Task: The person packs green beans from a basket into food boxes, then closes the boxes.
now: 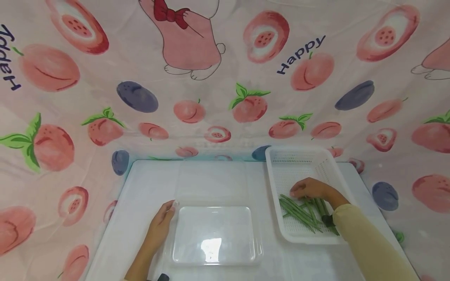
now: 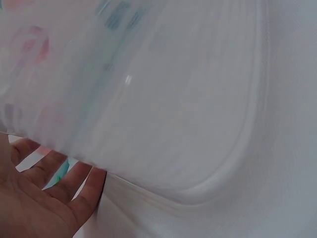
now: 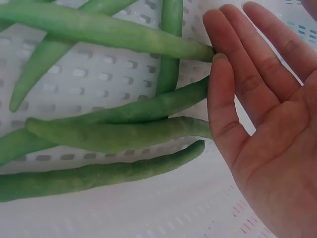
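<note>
On the left, my left hand [image 1: 162, 221] holds the far left corner of a clear plastic container [image 1: 258, 234]. In the left wrist view its fingers [image 2: 81, 191] reach under the container's rim [image 2: 198, 196], and their tips are partly hidden. On the right, my right hand [image 1: 313, 188] is over green beans [image 1: 295, 210] in a white perforated basket [image 1: 274, 183]. The right wrist view has its fingers [image 3: 247, 74] nearly straight, the little finger at the tip of one green bean [image 3: 124, 34]. No bean shows gripped in it.
The container and basket stand on a white table [image 1: 207, 179], the basket farther right. A fruit-print cloth [image 1: 218, 97] rises behind the table and along both sides. Something green [image 1: 399, 236] shows at the table's right edge.
</note>
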{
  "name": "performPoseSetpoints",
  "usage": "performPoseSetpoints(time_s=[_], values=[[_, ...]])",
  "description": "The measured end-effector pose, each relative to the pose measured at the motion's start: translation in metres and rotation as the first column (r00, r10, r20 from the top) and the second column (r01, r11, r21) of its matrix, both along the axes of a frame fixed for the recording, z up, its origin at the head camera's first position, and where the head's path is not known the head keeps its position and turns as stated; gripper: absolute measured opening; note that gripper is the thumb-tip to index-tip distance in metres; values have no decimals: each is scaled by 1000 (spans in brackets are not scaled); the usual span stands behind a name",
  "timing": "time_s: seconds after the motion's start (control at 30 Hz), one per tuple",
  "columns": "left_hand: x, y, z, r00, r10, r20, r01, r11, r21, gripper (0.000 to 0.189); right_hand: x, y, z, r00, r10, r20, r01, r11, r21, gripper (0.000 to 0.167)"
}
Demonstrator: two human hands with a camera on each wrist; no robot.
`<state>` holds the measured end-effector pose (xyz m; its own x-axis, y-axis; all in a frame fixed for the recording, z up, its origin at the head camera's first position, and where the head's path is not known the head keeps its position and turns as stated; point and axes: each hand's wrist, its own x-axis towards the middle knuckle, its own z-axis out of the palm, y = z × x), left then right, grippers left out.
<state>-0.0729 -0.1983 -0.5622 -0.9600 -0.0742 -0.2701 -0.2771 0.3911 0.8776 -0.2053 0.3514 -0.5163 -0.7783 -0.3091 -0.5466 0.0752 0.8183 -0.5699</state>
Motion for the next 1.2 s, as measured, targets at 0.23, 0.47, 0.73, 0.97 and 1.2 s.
performPoseSetpoints(time_s=[0.23,0.47,0.73,0.97,1.2], values=[[-1,0,-2,1000,16,21,-16,1000,-10,62,0,-1,-4,1000,28,-1,-28,1000,2,37],[2,-2,-2,999,23,43,-24,1000,15,65,2,-6,-6,998,61,19,-61,998,6,35],[5,-8,-5,996,-43,75,40,998,46,62,1,-9,-11,998,49,34,-49,999,-14,32],[10,-9,-10,996,-83,31,81,994,69,61,1,-9,-15,997,64,35,-63,997,-38,28],[11,-9,-10,997,-77,31,75,994,75,63,2,-9,-15,997,68,33,-67,997,-24,33]])
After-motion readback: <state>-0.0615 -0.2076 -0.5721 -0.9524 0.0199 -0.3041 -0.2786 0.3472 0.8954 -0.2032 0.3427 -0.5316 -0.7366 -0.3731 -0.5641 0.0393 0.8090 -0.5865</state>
